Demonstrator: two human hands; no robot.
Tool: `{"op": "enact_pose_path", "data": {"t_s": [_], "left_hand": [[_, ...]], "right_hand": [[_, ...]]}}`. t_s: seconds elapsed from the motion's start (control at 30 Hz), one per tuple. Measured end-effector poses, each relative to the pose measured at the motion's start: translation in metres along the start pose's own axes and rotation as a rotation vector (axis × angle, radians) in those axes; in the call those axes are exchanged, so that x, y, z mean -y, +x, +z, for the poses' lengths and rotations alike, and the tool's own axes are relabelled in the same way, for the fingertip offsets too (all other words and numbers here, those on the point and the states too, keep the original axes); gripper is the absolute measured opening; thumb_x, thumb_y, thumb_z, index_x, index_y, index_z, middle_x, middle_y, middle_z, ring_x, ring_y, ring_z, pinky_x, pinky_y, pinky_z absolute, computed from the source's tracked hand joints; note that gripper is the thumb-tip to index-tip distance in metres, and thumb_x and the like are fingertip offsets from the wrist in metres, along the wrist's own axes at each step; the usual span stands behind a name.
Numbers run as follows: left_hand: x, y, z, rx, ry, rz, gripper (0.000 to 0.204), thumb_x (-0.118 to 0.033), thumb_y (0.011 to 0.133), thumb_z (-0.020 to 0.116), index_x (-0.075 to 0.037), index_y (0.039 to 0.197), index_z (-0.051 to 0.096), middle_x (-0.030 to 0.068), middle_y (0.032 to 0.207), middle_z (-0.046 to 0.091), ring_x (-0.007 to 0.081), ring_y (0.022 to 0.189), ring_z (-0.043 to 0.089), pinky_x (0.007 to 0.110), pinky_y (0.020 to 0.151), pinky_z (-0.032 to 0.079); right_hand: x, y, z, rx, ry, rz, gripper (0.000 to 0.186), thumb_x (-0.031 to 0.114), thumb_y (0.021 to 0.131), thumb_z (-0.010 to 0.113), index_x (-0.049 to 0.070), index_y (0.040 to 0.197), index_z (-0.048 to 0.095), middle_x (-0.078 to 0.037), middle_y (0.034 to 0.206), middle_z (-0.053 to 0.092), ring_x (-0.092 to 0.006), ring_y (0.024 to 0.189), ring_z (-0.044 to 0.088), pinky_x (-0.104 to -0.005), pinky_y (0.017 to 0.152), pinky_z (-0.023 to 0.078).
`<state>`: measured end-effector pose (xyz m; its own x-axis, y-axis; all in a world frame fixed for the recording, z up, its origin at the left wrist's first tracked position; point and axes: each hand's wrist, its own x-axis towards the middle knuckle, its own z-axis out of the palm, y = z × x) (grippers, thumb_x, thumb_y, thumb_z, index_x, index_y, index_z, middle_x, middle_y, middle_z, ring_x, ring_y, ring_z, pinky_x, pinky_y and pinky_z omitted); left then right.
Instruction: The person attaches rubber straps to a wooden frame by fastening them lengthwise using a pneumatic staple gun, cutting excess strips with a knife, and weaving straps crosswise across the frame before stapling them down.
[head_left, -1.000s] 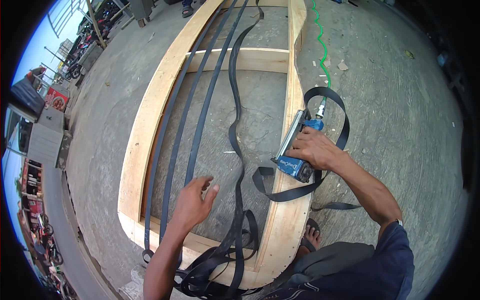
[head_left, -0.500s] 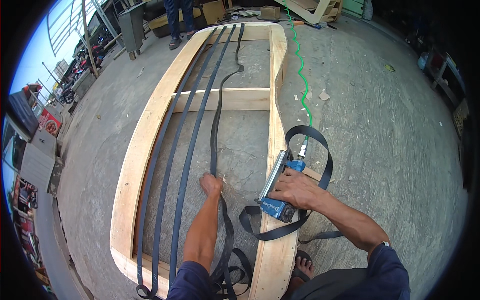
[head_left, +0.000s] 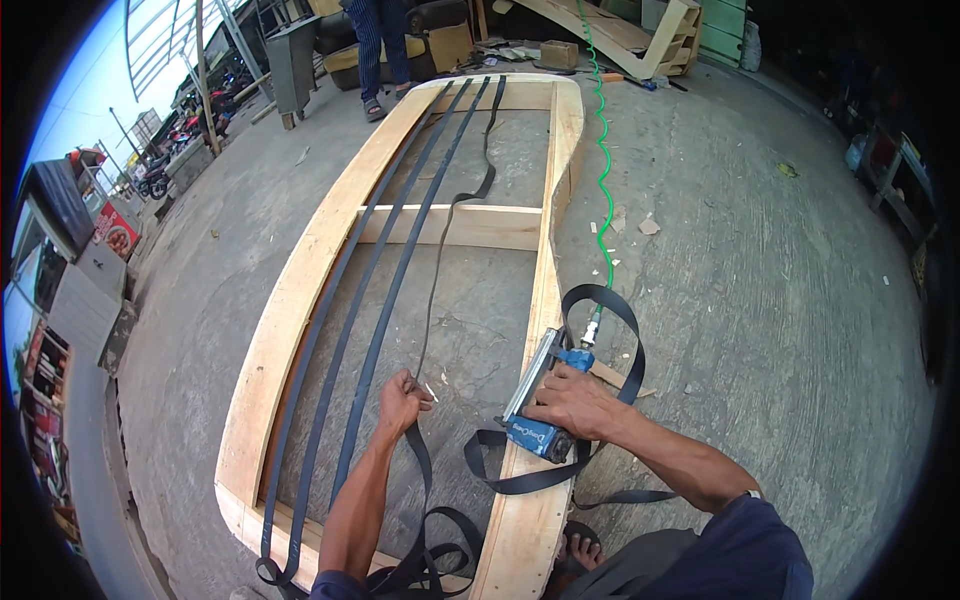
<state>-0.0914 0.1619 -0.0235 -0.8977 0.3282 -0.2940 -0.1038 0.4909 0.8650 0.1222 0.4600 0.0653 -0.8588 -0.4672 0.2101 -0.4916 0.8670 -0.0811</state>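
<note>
Three webbing straps (head_left: 345,300) stretched across wooden frame (head_left: 300,290); fourth strap (head_left: 440,270) loose, pinched in left hand (head_left: 400,400); right hand (head_left: 572,402) grips staple gun (head_left: 540,400) on frame's near rail.

1. The long pale wooden frame (head_left: 300,290) lies on the grey concrete floor (head_left: 760,260); two taut black webbing straps (head_left: 345,330) run lengthwise inside it, left of the loose black strap (head_left: 450,230).
2. The blue pneumatic stapler (head_left: 540,400) rests on the frame's right rail; the green coiled air hose (head_left: 602,170) runs behind it.
3. The wooden crossbar (head_left: 470,225) spans the frame farther back.
</note>
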Motion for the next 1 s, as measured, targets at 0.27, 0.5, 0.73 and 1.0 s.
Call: {"op": "enact_pose_path", "data": {"t_s": [0.27,0.5,0.73,1.0], "left_hand": [[-0.113,-0.245,-0.11,-0.144,0.599,0.239,0.029,-0.013,0.096,0.065,-0.002,0.108,0.041,0.0215,0.073,0.055,0.0392,0.067,0.062,0.047,0.064,0.045],[-0.018,-0.301,-0.132,-0.169,0.405,0.14,0.036,-0.03,0.102,0.061,0.003,0.111,0.052,0.0202,0.069,0.06,0.0321,0.06,0.061,0.044,0.058,0.045],[0.071,-0.393,-0.196,-0.1,0.547,0.112,0.022,-0.022,0.102,0.059,0.0,0.106,0.055,0.0261,0.073,0.066,0.047,0.069,0.067,0.054,0.06,0.048],[0.158,-0.536,-0.189,-0.081,0.437,-0.015,0.018,-0.016,0.098,0.062,-0.002,0.108,0.054,0.0262,0.078,0.067,0.0479,0.072,0.067,0.054,0.062,0.049]], "right_hand": [[-0.009,0.004,-0.009,0.093,-0.052,-0.04,0.029,0.015,0.09,0.057,0.019,0.116,0.069,-0.004,0.1,0.07,-0.0227,0.109,0.066,-0.0404,0.102,0.043],[0.002,0.011,-0.026,0.17,-0.025,0.055,0.037,0.011,0.084,0.064,0.017,0.12,0.07,-0.006,0.101,0.072,-0.0256,0.107,0.067,-0.0426,0.098,0.044],[0.075,0.02,-0.069,0.282,-0.094,0.013,0.038,0.006,0.073,0.071,0.013,0.111,0.074,-0.01,0.095,0.073,-0.0304,0.098,0.069,-0.0435,0.094,0.045],[0.171,0.096,-0.115,0.297,-0.108,0.033,0.058,0.005,0.067,0.083,0.012,0.123,0.071,-0.013,0.112,0.073,-0.0335,0.111,0.066,-0.0451,0.097,0.049]]}}
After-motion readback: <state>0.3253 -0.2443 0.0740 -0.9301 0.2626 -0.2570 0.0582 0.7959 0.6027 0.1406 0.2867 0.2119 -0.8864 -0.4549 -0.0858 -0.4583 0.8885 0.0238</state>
